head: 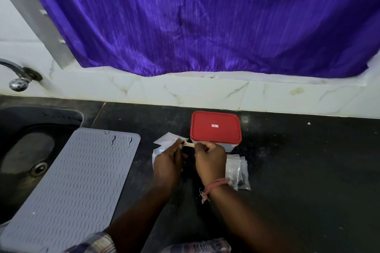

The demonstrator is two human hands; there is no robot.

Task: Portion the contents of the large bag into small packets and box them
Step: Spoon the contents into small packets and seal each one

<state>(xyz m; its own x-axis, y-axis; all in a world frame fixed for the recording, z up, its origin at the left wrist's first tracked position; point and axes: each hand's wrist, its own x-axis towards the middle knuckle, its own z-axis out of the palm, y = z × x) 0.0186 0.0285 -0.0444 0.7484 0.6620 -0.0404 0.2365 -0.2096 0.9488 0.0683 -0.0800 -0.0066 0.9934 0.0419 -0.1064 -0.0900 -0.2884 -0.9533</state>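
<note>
On the dark bench [287,160] both hands meet just in front of a box with a red lid [215,127], which stands closed near the tiled wall. The left hand [168,162] and the right hand [210,157] each have their fingers curled, pinching the two ends of a thin pale band [188,145] stretched between them. Clear plastic, seemingly the large bag [167,139], lies flat on the bench under and beyond the left hand; its contents cannot be made out. A small stack of clear packets [236,167] lies just right of the right wrist, which wears a pink thread [216,186]. To the left, a grey ribbed mat [76,181] overlaps the edge of a steel sink [26,150], with a tap [18,80] above it. A purple curtain [205,16] hangs behind the bench.
</note>
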